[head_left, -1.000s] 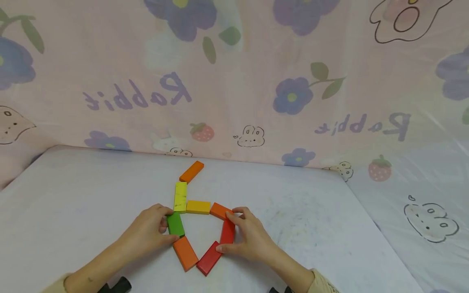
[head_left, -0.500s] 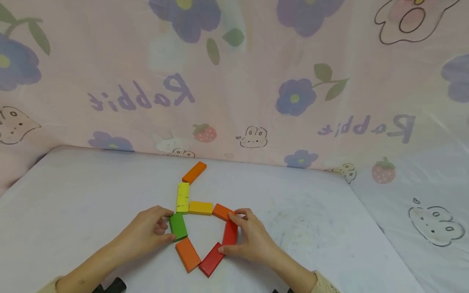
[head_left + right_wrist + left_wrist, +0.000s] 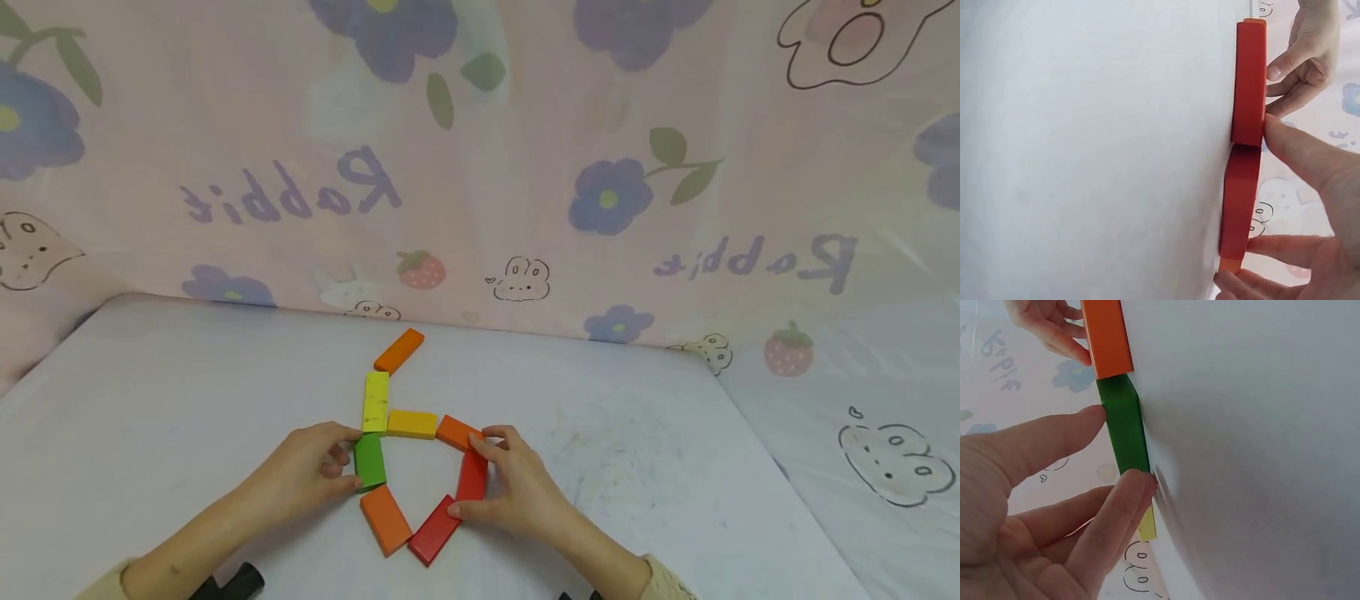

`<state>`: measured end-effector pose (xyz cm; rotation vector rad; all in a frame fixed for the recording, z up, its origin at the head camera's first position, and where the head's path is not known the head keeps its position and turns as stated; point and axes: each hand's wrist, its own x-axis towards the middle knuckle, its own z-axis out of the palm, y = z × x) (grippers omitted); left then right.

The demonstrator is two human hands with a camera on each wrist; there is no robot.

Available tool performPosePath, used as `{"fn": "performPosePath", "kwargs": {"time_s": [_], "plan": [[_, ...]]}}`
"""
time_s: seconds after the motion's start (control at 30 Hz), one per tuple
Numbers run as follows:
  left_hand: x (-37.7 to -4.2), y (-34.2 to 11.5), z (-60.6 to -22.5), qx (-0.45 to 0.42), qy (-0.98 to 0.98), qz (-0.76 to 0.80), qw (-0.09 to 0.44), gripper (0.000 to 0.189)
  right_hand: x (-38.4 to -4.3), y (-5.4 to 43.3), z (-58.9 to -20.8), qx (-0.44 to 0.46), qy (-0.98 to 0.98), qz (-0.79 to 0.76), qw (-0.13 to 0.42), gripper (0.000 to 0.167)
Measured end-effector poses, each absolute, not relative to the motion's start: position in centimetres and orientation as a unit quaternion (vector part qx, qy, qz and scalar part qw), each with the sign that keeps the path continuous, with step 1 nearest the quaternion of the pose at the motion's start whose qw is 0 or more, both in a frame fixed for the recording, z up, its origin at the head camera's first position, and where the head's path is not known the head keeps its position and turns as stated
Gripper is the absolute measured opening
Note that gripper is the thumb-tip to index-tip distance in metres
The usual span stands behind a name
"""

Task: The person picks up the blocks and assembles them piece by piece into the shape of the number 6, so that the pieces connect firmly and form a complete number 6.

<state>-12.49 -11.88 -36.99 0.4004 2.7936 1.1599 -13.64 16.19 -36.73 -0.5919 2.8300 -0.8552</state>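
My left hand (image 3: 303, 471) pinches the green block (image 3: 370, 461) lengthwise, thumb near one end and fingers at the other. A yellow block (image 3: 376, 400) adjoins its far end; an orange block (image 3: 386, 518) lies at its near end. On the loop's other side, my right hand (image 3: 517, 483) spans the upper red block (image 3: 471, 479). Its thumb is at the joint with the lower red block (image 3: 432, 531), and its fingertips reach the far end beside another orange block (image 3: 456, 430). An amber block (image 3: 412, 424) closes the loop's top. All lie flat.
A third orange block (image 3: 399, 351) slants off the yellow block's far end. The white table (image 3: 622, 500) has grey smudges at right. Behind it hangs a pink cloth (image 3: 480, 167) with flowers and rabbits. A black cylindrical object (image 3: 243, 581) shows under my left forearm.
The green block has turned straighter and moved slightly right, in line with the yellow block, with my left fingers following. My right hand stays in place. The head view has shifted a little.
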Motion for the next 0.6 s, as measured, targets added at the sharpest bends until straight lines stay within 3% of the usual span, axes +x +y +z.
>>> {"fn": "performPosePath", "kwargs": {"time_s": [0.27,0.6], "plan": [[-12.4,-12.2,-36.8,0.125,0.916,0.378,0.055,0.056,-13.7,16.1,-36.8,-0.194,0.933,-0.295,0.071,0.082],[-12.8,-13.9,-36.6,0.119,0.943,0.311,0.026,0.049,-14.2,17.0,-36.6,-0.169,0.922,-0.339,0.075,0.078]]}}
